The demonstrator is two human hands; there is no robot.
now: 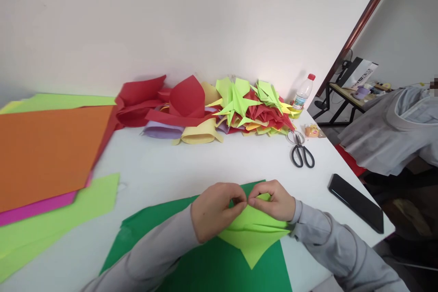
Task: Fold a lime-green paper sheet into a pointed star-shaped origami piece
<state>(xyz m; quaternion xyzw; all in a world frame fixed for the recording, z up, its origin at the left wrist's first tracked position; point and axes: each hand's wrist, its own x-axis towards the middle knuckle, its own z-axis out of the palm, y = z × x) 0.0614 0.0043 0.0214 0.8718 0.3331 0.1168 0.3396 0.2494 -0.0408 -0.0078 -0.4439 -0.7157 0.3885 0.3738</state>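
A lime-green folded paper piece (255, 232) lies over a dark green sheet (205, 264) at the near edge of the white table (191, 164). My left hand (215, 210) and my right hand (273, 200) meet above it. The fingers of both hands are pinched on the paper's upper edge. The piece ends in a point toward me.
Orange, pink and lime sheets (44, 159) are stacked at the left. A heap of folded paper shapes (222, 109) sits at the back beside a water bottle (303, 93). Scissors (301, 153) and a black phone (356, 201) lie at the right. Another person's grey sleeve (390, 132) is at the far right.
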